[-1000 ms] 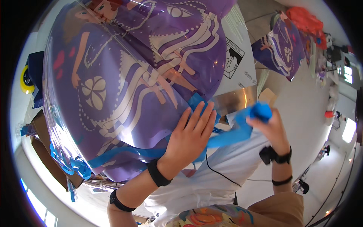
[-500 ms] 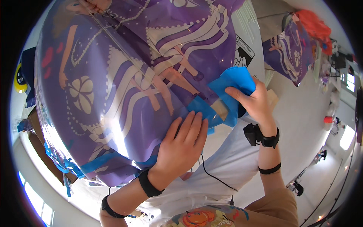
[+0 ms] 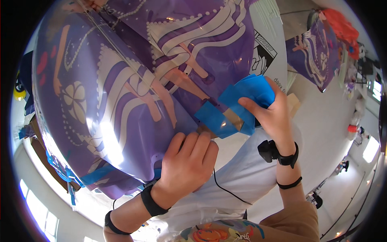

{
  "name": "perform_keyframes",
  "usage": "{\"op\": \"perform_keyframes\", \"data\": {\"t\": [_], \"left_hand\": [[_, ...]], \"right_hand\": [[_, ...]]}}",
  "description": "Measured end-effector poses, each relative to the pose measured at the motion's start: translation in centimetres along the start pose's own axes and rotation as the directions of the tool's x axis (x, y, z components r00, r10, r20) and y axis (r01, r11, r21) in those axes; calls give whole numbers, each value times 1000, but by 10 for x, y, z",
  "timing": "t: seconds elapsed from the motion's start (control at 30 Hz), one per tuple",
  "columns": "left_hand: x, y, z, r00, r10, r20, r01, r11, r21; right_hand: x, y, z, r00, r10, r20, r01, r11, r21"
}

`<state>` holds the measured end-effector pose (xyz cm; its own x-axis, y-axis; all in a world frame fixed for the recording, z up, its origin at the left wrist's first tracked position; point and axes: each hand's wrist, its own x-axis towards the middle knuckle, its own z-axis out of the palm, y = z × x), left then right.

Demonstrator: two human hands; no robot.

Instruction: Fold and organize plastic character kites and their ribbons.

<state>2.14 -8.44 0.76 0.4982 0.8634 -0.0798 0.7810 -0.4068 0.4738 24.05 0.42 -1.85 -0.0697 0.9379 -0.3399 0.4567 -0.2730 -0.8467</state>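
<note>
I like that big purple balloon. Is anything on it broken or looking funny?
No tear shows. The odd spot is the blue tab at the edge of the purple foil balloon: it is folded and crumpled in the right hand, while the left hand lies flat on the foil.

Pale, smooth floor (image 3: 326,121) across the right side, brightly lit. Bright windows (image 3: 36,205) at lower left and one more at far right (image 3: 370,149). Cluttered bench (image 3: 363,60) with orange and red items at upper right. Brown cardboard piece (image 3: 293,104) on the floor.
</note>
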Motion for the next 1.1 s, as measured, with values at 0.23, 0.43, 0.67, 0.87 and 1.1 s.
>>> {"op": "perform_keyframes", "data": {"t": [0.23, 0.43, 0.67, 0.87, 1.1], "left_hand": [[4, 0, 9, 996, 27, -87, -26, 1000, 12], [14, 5, 13, 997, -11, -71, 19, 993, 116], [30, 7, 10, 997, -74, -20, 77, 975, 211], [31, 4, 10, 999, -36, 3, 34, 963, 266], [33, 6, 10, 999, -37, -27, 42, 969, 244]], "right_hand": [[-12, -5, 14, 1000, -23, 20, 26, 990, -138], [-20, 1, 19, 991, -133, -14, 129, 980, -153], [-10, 2, 6, 916, -375, 139, 399, 881, -253], [-5, 7, -9, 879, -407, 250, 475, 797, -372], [-5, 7, -9, 873, -436, 217, 487, 777, -399]]}}
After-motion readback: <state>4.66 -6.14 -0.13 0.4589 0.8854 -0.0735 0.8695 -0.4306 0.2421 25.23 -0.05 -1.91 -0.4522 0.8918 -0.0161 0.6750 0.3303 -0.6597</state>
